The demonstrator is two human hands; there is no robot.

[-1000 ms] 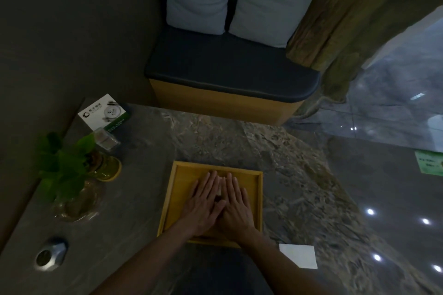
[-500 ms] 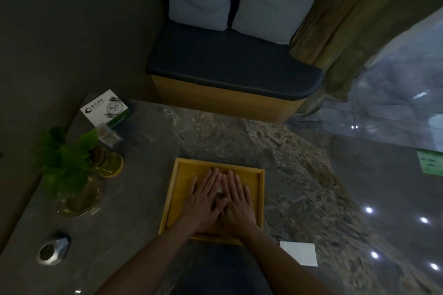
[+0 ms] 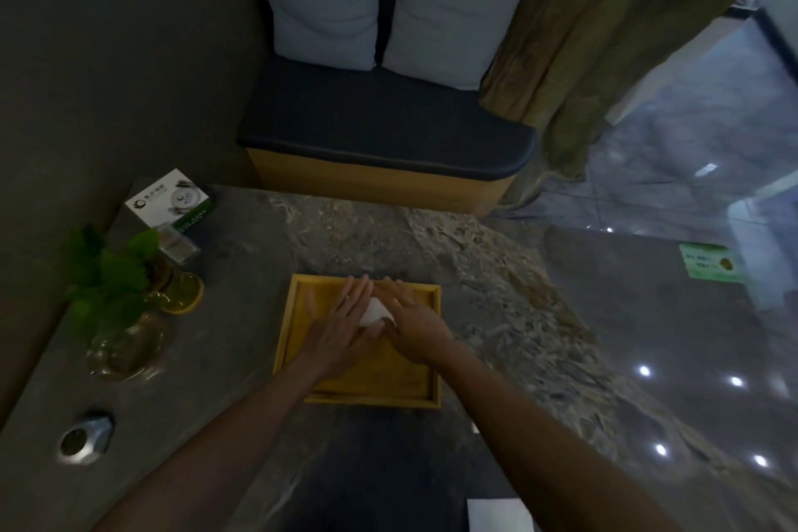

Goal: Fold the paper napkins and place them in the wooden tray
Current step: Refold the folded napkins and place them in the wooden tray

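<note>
Pressing flat, fingers spread: left hand (image 3: 341,326) and right hand (image 3: 416,322) are lying open on a white paper napkin (image 3: 375,311) between them, inside the square wooden tray (image 3: 293,324) on the grey marble table (image 3: 496,294); cushioned bench (image 3: 380,130) beyond fingertips.

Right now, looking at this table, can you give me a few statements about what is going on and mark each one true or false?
1. Both hands are inside the wooden tray. True: the left hand and the right hand lie flat over a white napkin.
2. The tray is made of shiny metal. False: it is yellowish wood.
3. Another white napkin lies on the table outside the tray. True: it sits at the near edge, by the right forearm.
4. The plant in the glass vase stands right of the tray. False: it stands to the left.
5. Three pillows lean on the bench. False: only two light pillows show.
</note>
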